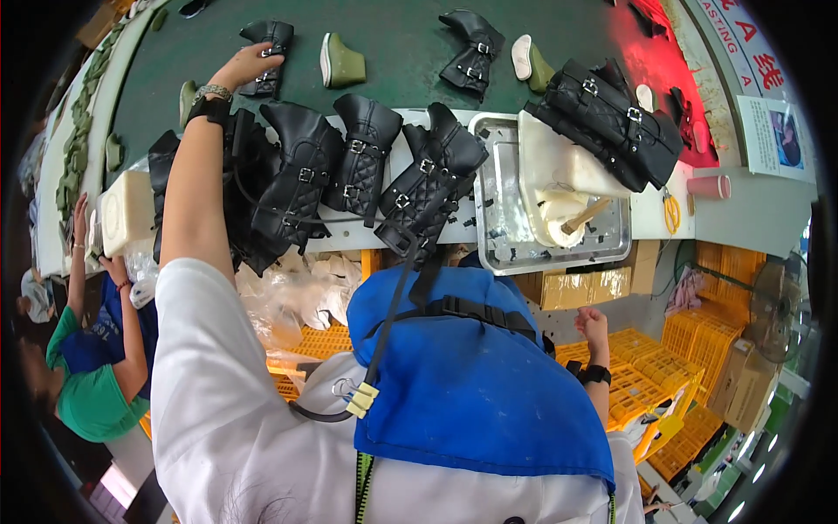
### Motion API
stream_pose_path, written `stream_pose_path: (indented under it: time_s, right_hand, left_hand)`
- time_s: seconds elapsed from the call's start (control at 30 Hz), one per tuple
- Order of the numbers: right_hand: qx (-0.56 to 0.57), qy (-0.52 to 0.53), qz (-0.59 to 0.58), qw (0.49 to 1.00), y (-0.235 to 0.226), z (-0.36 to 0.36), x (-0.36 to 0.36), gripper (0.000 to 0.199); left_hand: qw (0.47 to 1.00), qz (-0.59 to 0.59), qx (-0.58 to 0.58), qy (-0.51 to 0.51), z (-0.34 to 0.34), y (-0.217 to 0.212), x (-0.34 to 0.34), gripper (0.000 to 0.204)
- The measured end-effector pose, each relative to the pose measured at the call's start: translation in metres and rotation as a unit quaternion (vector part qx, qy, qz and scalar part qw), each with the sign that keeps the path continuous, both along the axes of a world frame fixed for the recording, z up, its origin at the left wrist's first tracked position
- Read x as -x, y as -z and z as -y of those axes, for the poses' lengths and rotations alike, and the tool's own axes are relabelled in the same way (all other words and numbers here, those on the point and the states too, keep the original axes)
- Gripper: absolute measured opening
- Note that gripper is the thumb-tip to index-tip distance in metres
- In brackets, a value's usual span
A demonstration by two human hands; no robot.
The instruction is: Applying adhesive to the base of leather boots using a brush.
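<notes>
Left hand [249,65] is reaching out over the green tabletop [397,61], its fingers extending across a black buckled boot upper [265,86]; contact is appearing likely, but whether the fingers are gripping cannot be told. The boot upper is lying directly beneath and just beyond that hand. To the right of the left hand, a green wedge-shaped piece with a pale sole [342,63] is standing, and farther right another black boot upper [472,57] is lying. Nearer the body than the left hand, a row of black quilted boot uppers [360,153] is lining the table edge. Right hand [593,324] is hanging below table level, well apart from the left, fingers partly curling; whether it is holding anything small cannot be told. Beyond the right hand, a metal tray [497,205] is carrying a white pot [550,231] with a brush handle leaning out; yellow-handled scissors [671,214] are lying right of the tray. Orange crates [633,380] are standing near the right hand, on its nearer side.
</notes>
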State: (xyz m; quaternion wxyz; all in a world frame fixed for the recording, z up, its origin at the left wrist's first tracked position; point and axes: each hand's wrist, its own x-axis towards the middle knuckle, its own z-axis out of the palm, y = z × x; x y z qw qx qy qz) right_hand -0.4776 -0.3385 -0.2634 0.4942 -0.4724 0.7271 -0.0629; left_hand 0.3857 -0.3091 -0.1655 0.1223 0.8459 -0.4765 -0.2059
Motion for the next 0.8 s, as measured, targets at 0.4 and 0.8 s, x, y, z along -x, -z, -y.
stream_pose_path:
  time_s: [0.4,0.8]
  right_hand:
    - [-0.059,-0.074,0.078,0.992,0.088,0.073,-0.005,0.013]
    - [-0.161,-0.177,0.091,0.967,0.111,0.068,-0.068,0.011]
  left_hand:
    - [0.986,-0.093,0.137,-0.009,-0.157,-0.117,0.286,0.054]
    - [0.963,0.161,0.076,-0.200,-0.150,-0.033,0.318,0.069]
